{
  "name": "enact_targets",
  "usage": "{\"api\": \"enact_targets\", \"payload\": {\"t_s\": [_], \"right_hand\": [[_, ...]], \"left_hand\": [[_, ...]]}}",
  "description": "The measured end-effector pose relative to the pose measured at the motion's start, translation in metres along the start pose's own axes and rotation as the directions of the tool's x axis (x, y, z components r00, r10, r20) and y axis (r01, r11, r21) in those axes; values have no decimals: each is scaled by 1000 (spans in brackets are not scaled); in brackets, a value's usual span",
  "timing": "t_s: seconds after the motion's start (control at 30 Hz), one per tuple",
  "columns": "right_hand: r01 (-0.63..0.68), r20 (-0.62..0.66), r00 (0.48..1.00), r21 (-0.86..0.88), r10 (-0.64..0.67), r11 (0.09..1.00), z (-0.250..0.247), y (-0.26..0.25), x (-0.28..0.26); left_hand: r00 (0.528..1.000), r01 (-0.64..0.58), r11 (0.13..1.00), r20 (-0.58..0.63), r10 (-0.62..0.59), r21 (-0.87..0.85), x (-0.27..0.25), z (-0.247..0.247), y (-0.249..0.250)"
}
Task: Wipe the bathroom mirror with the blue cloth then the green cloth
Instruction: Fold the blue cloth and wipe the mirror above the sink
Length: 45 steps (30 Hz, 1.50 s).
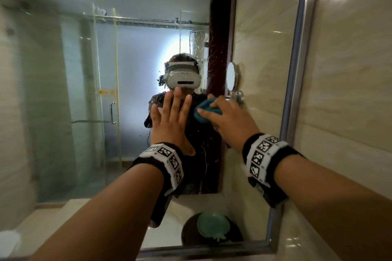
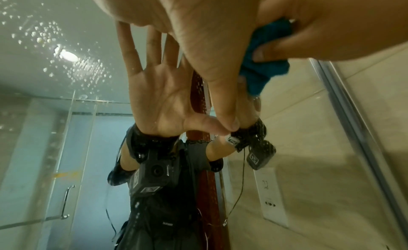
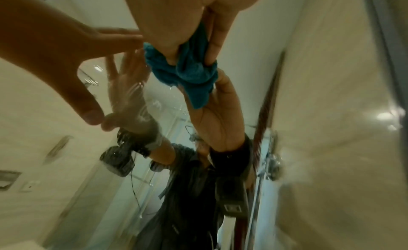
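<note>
Carrier is the wall mirror [image 1: 63, 70], upright, metal frame [image 1: 297, 70] along its right and bottom edges. Water droplets [image 2: 44, 30] speckle the glass, densest in the upper left of the left wrist view. Left hand [image 1: 169, 121] is at frame centre, fingers straight and spread, thumb tip meeting its reflection. Just right of it, the blue cloth [image 1: 204, 110] sits bunched against the glass under the right hand [image 1: 229, 118], which grips it. Bottom of frame, reflection only: pale counter [image 1: 53, 218] with a dark round item [image 1: 188, 229] and a pale green thing [image 1: 213, 225] on it, unclear what.
</note>
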State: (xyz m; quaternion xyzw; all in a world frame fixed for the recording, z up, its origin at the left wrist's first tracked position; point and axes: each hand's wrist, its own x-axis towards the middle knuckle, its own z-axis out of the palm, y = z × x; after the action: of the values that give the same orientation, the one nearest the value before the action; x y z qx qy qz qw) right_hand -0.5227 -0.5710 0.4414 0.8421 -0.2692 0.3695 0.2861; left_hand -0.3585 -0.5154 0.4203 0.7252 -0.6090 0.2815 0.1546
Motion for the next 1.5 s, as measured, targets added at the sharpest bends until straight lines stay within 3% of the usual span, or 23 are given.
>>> {"api": "enact_targets", "payload": {"t_s": [0.03, 0.07, 0.13, 0.17, 0.2, 0.27, 0.37, 0.43, 0.53, 0.63, 0.73, 0.8, 0.87, 0.93, 1.03, 1.2, 1.27, 1.4, 1.5], "right_hand": [[58, 1, 998, -24, -58, 998, 3, 4, -7], [3, 51, 999, 6, -3, 1000, 1, 7, -9], [-47, 32, 998, 31, 46, 998, -8, 15, -2], [-76, -42, 996, -18, 75, 997, -13, 23, 6], [-183, -113, 977, 4, 182, 983, -19, 31, 14], [-379, -223, 890, 126, 398, 917, -30, 45, 27], [-422, -269, 866, 55, 421, 905, -30, 47, 36], [-332, -267, 915, -67, 304, 941, -17, 37, 31], [-101, -104, 990, -86, 92, 991, 13, 13, 1], [-21, 54, 998, 56, 18, 998, 36, -13, -38], [194, 163, 970, -60, -182, 979, 53, -12, -66], [109, 160, 981, 11, -109, 994, 48, -6, -60], [-117, 51, 992, 132, 112, 984, 35, -1, -49], [-271, -54, 957, 177, 284, 946, 23, 4, -39], [-315, -135, 931, 170, 338, 934, 15, 1, -27], [-183, -54, 981, 55, 186, 982, 37, -26, -20], [-66, -9, 998, 79, 67, 995, 42, -36, -32], [116, 156, 981, 14, -117, 993, 58, -37, -78], [108, 232, 967, 3, -106, 994, 61, -29, -108]], "left_hand": [[1000, 5, 1000, -4, -5, -4, 0, 1, 1], [1000, 8, 1000, -8, -8, -7, 0, 2, 1], [1000, 9, 1000, -19, -9, -10, 1, 4, 2], [1000, 6, 1000, -22, -7, -14, 1, 5, 2], [1000, 4, 1000, -22, -5, -20, 1, 5, 2], [1000, 5, 1000, -19, -5, -26, 1, 6, 2], [1000, 8, 1000, -27, -9, -20, 1, 8, 2], [999, 11, 1000, -32, -12, -26, 1, 10, 3], [999, 23, 1000, -42, -23, -19, 0, 13, 5], [999, 21, 999, -49, -23, -27, -3, 17, 6], [999, 15, 1000, -35, -15, -10, -11, 23, 6], [1000, 0, 1000, -3, 0, -7, -19, 27, 5], [1000, -18, 1000, 1, 18, -13, -25, 30, 3], [999, -32, 999, -2, 32, -31, -30, 32, 2], [1000, -29, 997, -6, 29, -68, -41, 40, 0], [997, 35, 990, -60, -44, -136, -58, 59, -13], [997, 23, 994, -72, -31, -109, -59, 64, -16], [999, 31, 997, -36, -33, -67, -59, 65, -15], [999, 38, 997, -36, -40, -64, -59, 66, -12]]}}
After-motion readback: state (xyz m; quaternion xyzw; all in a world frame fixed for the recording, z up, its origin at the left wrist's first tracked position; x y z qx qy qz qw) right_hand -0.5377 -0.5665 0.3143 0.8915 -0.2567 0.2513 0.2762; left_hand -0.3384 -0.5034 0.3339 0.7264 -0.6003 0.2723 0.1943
